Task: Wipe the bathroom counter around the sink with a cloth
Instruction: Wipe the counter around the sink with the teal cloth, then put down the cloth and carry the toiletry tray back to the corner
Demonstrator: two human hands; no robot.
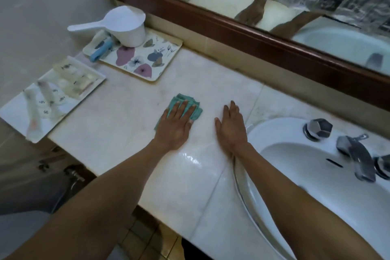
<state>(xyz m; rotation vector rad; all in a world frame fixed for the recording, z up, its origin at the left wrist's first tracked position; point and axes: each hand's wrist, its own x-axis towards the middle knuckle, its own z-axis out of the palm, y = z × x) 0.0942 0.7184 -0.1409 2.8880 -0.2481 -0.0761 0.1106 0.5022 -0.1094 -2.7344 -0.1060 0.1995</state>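
Head view, nearest first: two bare forearms are extended over the pale, glossy marble worktop [118, 124], the right one laid across the rim of the white ceramic sink [295, 175]. The right hand [231, 127] is rested flat and empty on the stone just beside the basin, fingers together, nothing held. The left hand [176, 121] is spread palm-down on the crumpled teal cloth [197, 110], which is pinned against the worktop rather than gripped; no closed grip is formed. The cloth is judged soft, light and limp, so it is likely best driven by flat pressure, or bunched at its middle if lifted. A wet sheen is seen on the stone, so some slip is probable. Farther back, the white tray of sachets [12, 110], the floral tray [147, 61] and the white plastic ladle [126, 25] are set well apart from the cloth.
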